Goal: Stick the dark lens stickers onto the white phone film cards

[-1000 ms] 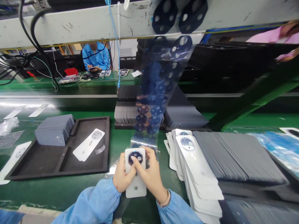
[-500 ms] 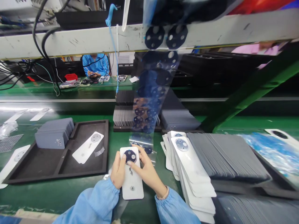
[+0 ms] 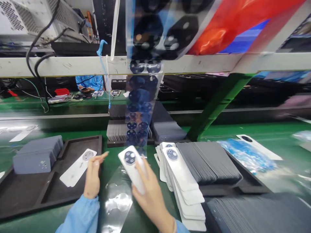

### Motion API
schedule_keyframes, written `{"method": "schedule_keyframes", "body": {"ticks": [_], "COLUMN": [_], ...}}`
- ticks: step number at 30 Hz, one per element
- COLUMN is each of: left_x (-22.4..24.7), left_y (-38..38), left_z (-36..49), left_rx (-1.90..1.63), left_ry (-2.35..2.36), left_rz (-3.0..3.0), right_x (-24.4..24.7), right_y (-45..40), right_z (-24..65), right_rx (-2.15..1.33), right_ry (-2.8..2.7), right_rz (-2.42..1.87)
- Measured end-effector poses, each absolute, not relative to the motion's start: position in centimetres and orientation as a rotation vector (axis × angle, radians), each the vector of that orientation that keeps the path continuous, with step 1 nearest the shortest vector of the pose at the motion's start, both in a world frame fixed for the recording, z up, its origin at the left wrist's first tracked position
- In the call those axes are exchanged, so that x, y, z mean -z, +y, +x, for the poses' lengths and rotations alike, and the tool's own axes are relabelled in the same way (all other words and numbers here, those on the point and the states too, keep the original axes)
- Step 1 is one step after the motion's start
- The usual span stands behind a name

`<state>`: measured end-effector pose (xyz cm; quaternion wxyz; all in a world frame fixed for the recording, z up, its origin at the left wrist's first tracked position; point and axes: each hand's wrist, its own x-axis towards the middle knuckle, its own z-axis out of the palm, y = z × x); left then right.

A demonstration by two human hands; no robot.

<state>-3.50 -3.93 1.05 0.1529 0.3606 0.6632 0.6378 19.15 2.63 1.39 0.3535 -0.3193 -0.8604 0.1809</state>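
Note:
My right hand (image 3: 151, 191) grips a white phone back panel (image 3: 131, 163) by its right side, tilted, its dark round camera sticker toward the top. My left hand (image 3: 93, 173) is off the panel, raised near the tray's right edge, fingers extended and apparently holding nothing. Beside it, another white panel (image 3: 77, 168) lies in the black tray (image 3: 69, 139). A fanned stack of white panels (image 3: 181, 174) stands to the right of my right hand. Behind the held panel hangs a clear strip (image 3: 137, 97) of dark round stickers.
Grey sheets (image 3: 36, 157) stand at the left, with more grey sheets (image 3: 209, 161) at the right. A green post (image 3: 216, 103) rises beyond them. Blue film (image 3: 247, 155) lies far right. Clear film (image 3: 119, 200) is on the green table between my arms.
My left hand has let go of the panel and moved left. My right hand now holds the panel alone, tilted. The view has turned right and up.

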Motion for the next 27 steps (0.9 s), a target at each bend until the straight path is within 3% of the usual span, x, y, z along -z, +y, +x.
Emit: {"method": "schedule_keyframes", "body": {"ticks": [2, 6, 11, 18, 22, 27], "left_x": [-1.0, -0.1, 0.7, -0.9, -0.9, -0.7], "left_y": [-4.5, -5.4, -5.7, -6.0, -5.8, -6.0], "left_z": [-6.7, -11.4, -12.3, -12.1, -12.2, -12.4], "left_rx": [-1.811, -1.162, -0.538, -0.604, -0.552, -0.486], "left_ry": [2.285, 2.91, 2.957, 2.962, 3.057, 3.02], "left_rz": [1.064, 1.031, 1.0, 0.885, 0.743, 0.577], "right_x": [-0.8, 2.0, 1.6, 0.6, 2.0, 1.0], "right_y": [5.5, 10.1, 9.3, 8.5, 10.9, 10.6], "right_z": [22.5, 27.9, 26.8, 20.8, 19.0, 18.4], "right_rx": [-0.405, -0.127, -0.164, -0.795, -0.964, -1.133], "right_ry": [-2.168, -2.154, -2.067, -1.987, -1.95, -1.87], "right_rz": [-0.973, -1.14, -1.141, -1.069, -1.222, -0.902]}}
